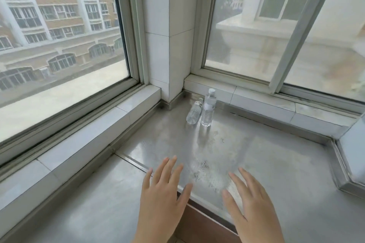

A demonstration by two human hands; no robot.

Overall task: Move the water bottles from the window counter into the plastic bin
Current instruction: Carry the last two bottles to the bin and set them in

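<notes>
Two clear water bottles sit in the far corner of the steel window counter (256,163). One bottle (208,108) stands upright with a white cap and white label. The other bottle (194,112) lies on its side just left of it, touching or nearly touching. My left hand (162,195) and my right hand (250,205) hover over the counter's near edge, palms down, fingers spread, holding nothing. Both hands are well short of the bottles. No plastic bin is in view.
Large windows run along the left and the back, with white tiled sills (88,140) raised above the counter. A tiled pillar (169,45) fills the corner behind the bottles. A steel ledge (347,179) bounds the counter at the right.
</notes>
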